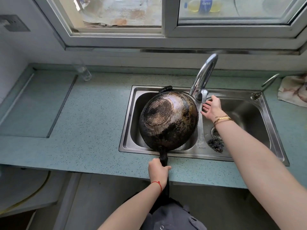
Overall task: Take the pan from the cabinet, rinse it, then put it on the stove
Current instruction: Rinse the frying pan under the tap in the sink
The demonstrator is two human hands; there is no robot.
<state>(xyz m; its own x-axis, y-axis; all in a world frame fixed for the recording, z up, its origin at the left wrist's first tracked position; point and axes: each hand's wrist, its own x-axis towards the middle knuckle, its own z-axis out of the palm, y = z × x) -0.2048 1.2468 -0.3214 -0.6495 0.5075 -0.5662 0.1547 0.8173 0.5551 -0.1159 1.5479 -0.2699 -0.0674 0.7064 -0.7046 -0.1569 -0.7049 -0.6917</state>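
A blackened, scorched pan (168, 118) is tipped over the left basin of the steel sink (127, 117), its burnt underside facing up toward me. My left hand (157, 171) grips the pan's black handle at the counter's front edge. My right hand (211, 107) hovers with fingers spread just right of the chrome tap (203, 77), beside its lever, holding nothing. No water stream is visible. The stove is a flat glass panel (33, 103) set into the counter at the left.
A dark metal scourer (216, 145) lies by the drain in the right basin. A second small tap (265, 86) stands at the sink's back right, with a stained cloth (294, 90) beyond it. A clear glass (83, 72) stands near the back wall. The speckled teal counter (93, 130) surrounds everything.
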